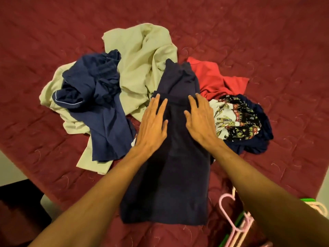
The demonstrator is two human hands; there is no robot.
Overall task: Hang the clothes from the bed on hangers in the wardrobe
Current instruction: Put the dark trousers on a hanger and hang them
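Forearms (pixel 99 193): bare, extending from the bottom edge over the bed (pixel 53 32).
Beige cloth (pixel 142 56): crumpled, left to centre, partly under the blue shirt (pixel 99 104).
Left hand (pixel 153 125): flat on the navy garment (pixel 170 175), fingers straight and released, grasping nothing.
Navy garment: laid lengthwise mid-bed under both hands, near end smooth, far end rumpled against the beige cloth.
Handling: likely light, soft and limp; it should sag if lifted by one corner, so pinching both corners of one end looks safest.
Right hand (pixel 201 123): flat on the same garment, fingers spread, released.
Red top (pixel 211 77), print cloth (pixel 236 118): heaped just right of it.
Hangers (pixel 236 223): pink, at the near right edge.
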